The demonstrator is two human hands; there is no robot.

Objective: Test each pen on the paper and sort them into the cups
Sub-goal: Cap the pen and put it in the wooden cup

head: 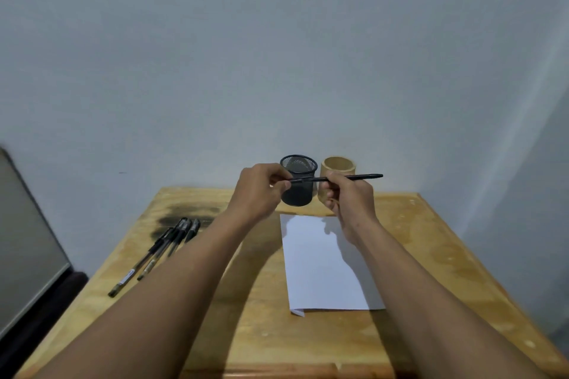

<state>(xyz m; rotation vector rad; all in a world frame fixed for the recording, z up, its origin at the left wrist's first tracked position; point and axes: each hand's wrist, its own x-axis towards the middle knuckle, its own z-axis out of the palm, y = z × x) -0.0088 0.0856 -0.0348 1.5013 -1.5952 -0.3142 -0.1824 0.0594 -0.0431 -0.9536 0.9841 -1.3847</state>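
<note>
- The left hand [258, 191] and right hand [348, 197] are raised beyond the far edge of the sheet of white paper [320, 271], both clamped on one black pen [360, 177].
- The pen lies level between them: the left fingers pinch its left end, the right fingers curl round the barrel, and the rest juts out to the right.
- Behind the pen and past the paper, a black mesh cup [300, 163] and a wooden cup [338, 166] stand side by side.
- Left of the paper, loose pens [160, 251] lie bunched on the bench [431, 255], their far ends over a dark stain [184, 215].
</note>
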